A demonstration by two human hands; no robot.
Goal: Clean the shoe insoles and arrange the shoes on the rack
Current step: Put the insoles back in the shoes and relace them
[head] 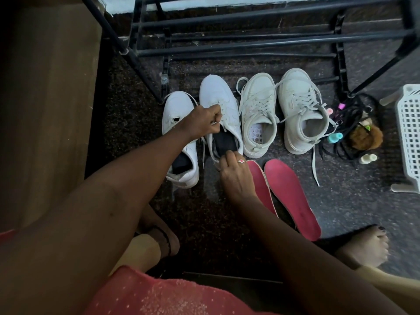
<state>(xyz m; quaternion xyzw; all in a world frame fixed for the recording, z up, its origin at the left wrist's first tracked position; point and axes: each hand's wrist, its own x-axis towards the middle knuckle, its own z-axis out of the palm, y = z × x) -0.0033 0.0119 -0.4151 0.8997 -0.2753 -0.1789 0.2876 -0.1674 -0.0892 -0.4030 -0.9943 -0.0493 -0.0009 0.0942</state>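
The white shoe [227, 110] stands on the floor [341, 201], toe pointing away from the person, and inside it lies a dark insole [223, 142]. The left hand [204, 120] is closed on the tongue and laces of this shoe, with the fingers curled tight around them. The right hand [234, 176], which wears a ring [241, 161] with a red stone, is at the heel opening of this shoe. Its fingers are bent down into the shoe and take hold of the rear end of the dark insole.

Just to the left of the white shoe, touching it or nearly so, stands a second white shoe [177, 108], also with something dark inside the heel; the left forearm crosses over it. To the right of the white shoe stand two pale grey shoes [256, 114], side by side, with loose laces.

Two red insoles [291, 196] lie flat on the floor, near the heel of the white shoe and to its right; the right wrist covers part of one.

Behind the toe of the white shoe stands the black rack [227, 45], made of bars. Far to the right of the white shoe, past the grey pair, there is a heap of black cords [354, 119] with small coloured pieces, and then a white basket [409, 133].
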